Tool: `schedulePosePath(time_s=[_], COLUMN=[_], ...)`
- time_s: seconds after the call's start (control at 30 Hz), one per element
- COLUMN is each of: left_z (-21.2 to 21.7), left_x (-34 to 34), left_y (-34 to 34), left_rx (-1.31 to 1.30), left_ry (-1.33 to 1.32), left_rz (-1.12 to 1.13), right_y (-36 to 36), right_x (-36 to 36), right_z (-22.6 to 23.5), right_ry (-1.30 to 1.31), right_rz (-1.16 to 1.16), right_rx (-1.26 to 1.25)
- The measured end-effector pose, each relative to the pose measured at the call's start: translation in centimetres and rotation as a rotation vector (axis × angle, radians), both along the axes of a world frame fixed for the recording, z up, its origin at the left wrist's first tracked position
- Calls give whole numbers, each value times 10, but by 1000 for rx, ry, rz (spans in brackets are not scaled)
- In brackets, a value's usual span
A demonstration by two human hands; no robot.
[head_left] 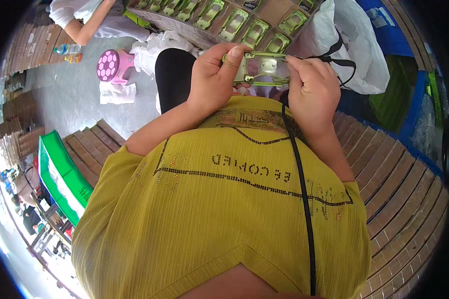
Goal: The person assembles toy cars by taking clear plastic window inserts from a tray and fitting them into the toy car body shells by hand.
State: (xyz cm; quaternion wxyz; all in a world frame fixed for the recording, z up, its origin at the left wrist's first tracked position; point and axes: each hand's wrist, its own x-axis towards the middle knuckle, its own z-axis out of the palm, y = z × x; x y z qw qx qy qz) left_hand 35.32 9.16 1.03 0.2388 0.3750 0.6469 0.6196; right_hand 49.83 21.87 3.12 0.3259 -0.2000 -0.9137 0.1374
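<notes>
Both my hands are raised in front of my chest, holding a light green toy car body [244,72] between them. My left hand [209,79] grips its left end, thumb on top and fingers curled beneath. At the other end, my right hand [314,92] pinches the shell between thumb and fingers. A clear plastic piece [270,66] shows within the green frame; whether it is fixed there I cannot tell. Just beyond my hands is a divided cardboard box [177,21] holding several similar green car bodies [234,24], each in its own compartment.
A white sack [356,47] with black straps stands at the right, near a blue bin [391,27]. Stacked cardboard [391,187] lines the right side. At left are a pink stool [115,67], a green tray [62,174] and another person's arm [87,30].
</notes>
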Motion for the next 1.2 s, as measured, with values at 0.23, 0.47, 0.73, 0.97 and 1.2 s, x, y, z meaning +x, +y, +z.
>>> schedulePosePath(time_s=[0.23, 0.47, 0.73, 0.97, 1.2], left_z=[10, 5, -2, 1, -4], left_x=[4, 4, 7, 6, 1], left_y=[-2, -4, -9, -10, -10], left_rx=[-58, -41, -127, -76, -11], left_ry=[-463, -522, -492, -596, -473], left_rz=[54, 53, 13, -1, 32], right_y=[-7, -6, 16, 30, 40], right_x=[-3, -5, -10, -17, -18], right_z=[3, 0, -4, 21, 15], right_ry=[50, 55, -119, -280, -295], right_rz=[4, 71, 211, 344, 82], right_rx=[48, 61, 81, 204, -471])
